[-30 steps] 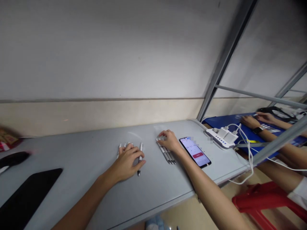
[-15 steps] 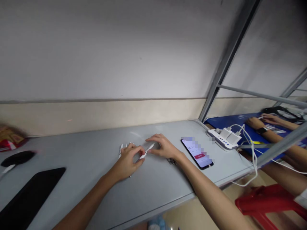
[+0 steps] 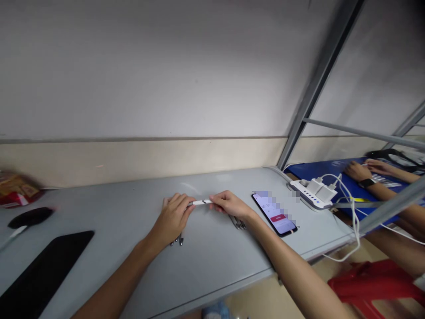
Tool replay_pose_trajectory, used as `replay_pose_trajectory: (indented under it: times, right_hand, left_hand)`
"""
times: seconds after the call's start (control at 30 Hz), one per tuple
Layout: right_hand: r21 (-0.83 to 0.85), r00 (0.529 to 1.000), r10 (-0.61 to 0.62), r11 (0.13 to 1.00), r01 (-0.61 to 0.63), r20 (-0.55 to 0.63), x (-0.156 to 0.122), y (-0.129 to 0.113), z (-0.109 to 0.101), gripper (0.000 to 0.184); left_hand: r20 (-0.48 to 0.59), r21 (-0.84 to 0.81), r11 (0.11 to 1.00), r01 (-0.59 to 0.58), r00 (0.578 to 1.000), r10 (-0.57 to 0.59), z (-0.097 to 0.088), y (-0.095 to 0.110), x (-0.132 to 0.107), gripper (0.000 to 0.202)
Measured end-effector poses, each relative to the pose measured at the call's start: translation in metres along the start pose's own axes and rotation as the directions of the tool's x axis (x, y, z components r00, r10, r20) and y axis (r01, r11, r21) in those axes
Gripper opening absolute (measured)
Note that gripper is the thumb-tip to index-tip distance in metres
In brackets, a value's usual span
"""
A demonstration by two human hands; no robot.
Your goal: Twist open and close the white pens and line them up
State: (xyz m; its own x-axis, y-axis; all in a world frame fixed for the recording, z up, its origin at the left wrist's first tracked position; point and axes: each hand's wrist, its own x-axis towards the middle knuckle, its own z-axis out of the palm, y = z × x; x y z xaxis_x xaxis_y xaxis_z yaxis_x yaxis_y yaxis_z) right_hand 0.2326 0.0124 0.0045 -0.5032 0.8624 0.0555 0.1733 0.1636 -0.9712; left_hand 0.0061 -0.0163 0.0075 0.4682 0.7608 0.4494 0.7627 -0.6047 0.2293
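Note:
A white pen (image 3: 201,202) with a dark mark on its barrel is held nearly level between my two hands, just over the grey table (image 3: 206,248). My left hand (image 3: 174,215) is closed on its left end, palm down. The fingers of my right hand (image 3: 229,204) pinch the right end. Dark pen tips (image 3: 181,241) stick out below my left hand, which hides the rest of those pens. By my right wrist lie several more pens (image 3: 237,223), partly covered.
Right of my hands lies a phone (image 3: 274,213) with a timer, then a power strip (image 3: 310,195) with plugs and cables. At left are a black mat (image 3: 49,270), a black mouse (image 3: 31,217) and a red packet (image 3: 18,190). Another person's hands (image 3: 357,170) work over a blue surface.
The pen has gone from slanted to nearly level. My right hand has closed on its right end. My left hand has turned palm down, uncovering pen tips below it.

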Motion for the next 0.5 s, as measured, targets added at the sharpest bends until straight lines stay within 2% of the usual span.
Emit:
replay_pose_trajectory:
  times: [0.2, 0.3, 0.4, 0.5]
  right_hand:
    - [0.151, 0.991, 0.119, 0.981, -0.126, 0.052, -0.001, -0.002, 0.000, 0.048]
    - [0.189, 0.986, 0.141, 0.970, -0.156, 0.090, -0.004, -0.007, 0.000, 0.045]
    - [0.048, 0.998, 0.032, 0.998, -0.035, 0.047, -0.006, -0.010, 0.002, 0.040]
    - [-0.261, 0.972, -0.224, 0.945, 0.199, -0.067, -0.005, -0.010, 0.006, 0.029]
  left_hand:
    - [0.002, 0.153, 0.987, -0.048, 0.999, 0.048, 0.001, -0.002, 0.000, 0.023]
    - [-0.006, 0.221, 0.974, -0.058, 0.998, 0.061, 0.002, -0.001, -0.001, 0.022]
    - [-0.021, 0.186, 0.982, -0.036, 0.999, 0.041, 0.005, -0.004, -0.001, 0.024]
    - [-0.038, 0.105, 0.994, 0.015, 0.999, -0.011, 0.009, -0.010, -0.002, 0.023]
